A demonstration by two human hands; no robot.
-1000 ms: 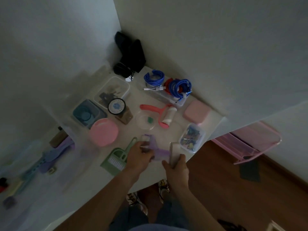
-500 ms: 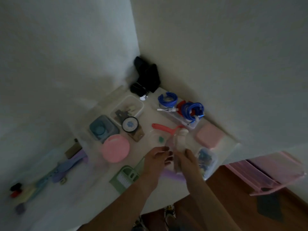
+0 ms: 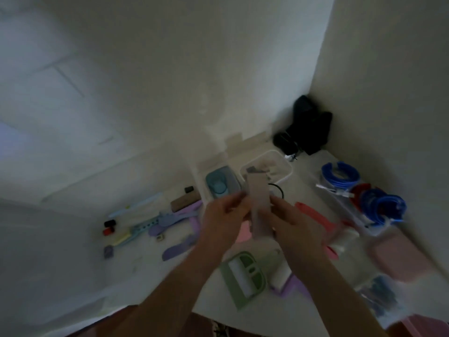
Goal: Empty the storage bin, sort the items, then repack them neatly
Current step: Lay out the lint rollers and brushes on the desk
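Head view: at frame centre both hands hold a pale flat card (image 3: pixel 259 210) upright above the table (image 3: pixel 150 271); the left hand (image 3: pixel 224 221) pinches its left edge, the right hand (image 3: pixel 295 227) grips its right side. Other items lie spread on the table, the bin not surely visible. Judged mid-sorting: next, lay the card with its like.
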